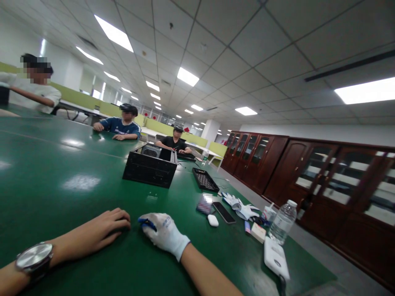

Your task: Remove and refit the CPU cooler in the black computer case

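Observation:
My left hand (103, 230) is bare, with a watch (35, 259) on the wrist. It lies palm down on the green table (77, 201), its fingers stretched out and holding nothing visible. Close to its right rests my right hand (163, 232), in a white work glove with a blue palm side. Its fingers curl inward on the tabletop; whatever may be inside them is hidden. Several tiny metallic pieces (152, 196), perhaps screws, lie ahead of both hands. Beyond them a black computer case (150, 169) lies on the table, touched by neither hand.
Right of the case sits a black slotted panel (205, 179). Along the right side are a phone (224, 212), white earbud case (212, 220), spare gloves (242, 206), small box (258, 233), water bottle (283, 222) and white device (275, 258). Several people sit across the table.

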`<state>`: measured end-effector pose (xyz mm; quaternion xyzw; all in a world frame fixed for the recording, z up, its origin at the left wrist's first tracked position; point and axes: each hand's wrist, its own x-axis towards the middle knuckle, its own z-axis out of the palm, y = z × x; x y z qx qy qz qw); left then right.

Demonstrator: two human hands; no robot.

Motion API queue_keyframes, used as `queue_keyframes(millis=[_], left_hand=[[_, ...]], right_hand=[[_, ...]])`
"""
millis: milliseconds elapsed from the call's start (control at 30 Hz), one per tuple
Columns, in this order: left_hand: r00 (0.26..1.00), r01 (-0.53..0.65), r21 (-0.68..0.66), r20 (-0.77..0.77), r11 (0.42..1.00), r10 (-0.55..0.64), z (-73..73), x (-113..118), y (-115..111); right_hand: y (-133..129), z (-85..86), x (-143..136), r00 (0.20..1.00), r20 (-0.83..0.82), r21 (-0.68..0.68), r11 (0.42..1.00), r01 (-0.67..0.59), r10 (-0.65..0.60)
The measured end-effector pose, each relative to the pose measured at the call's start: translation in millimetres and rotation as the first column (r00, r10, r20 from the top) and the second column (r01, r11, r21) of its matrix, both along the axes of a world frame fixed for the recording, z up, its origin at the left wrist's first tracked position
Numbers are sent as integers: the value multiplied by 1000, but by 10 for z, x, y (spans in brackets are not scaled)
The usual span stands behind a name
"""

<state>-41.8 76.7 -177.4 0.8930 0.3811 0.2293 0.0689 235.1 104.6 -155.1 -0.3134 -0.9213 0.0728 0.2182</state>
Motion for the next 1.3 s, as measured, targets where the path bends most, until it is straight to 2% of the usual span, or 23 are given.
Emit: queue_keyframes(millis=[267,467,700,833,1033,1300], left_hand=[[1000,-15,-26,-5,1000,15,54,9,-47],[1000,-12,-30,-27,999,11,60,18,-59],[1000,11,-43,-14,999,-11,-1,-30,-10],[1000,19,-44,-2,999,-19,-7,-33,0],[1000,10,-5,11,1000,-10,10,-27,-14],[1000,7,-12,-18,1000,-8,-23,-61,25]], right_hand=[[-32,46,-16,996,28,-25,996,-81,81],[-20,17,-16,998,42,-42,998,-54,56],[-52,32,-11,997,76,-19,999,-27,28],[-43,39,-19,993,114,16,999,-39,37],[29,-40,-18,986,159,69,995,-70,58],[27,-29,-12,982,177,46,996,-80,71]])
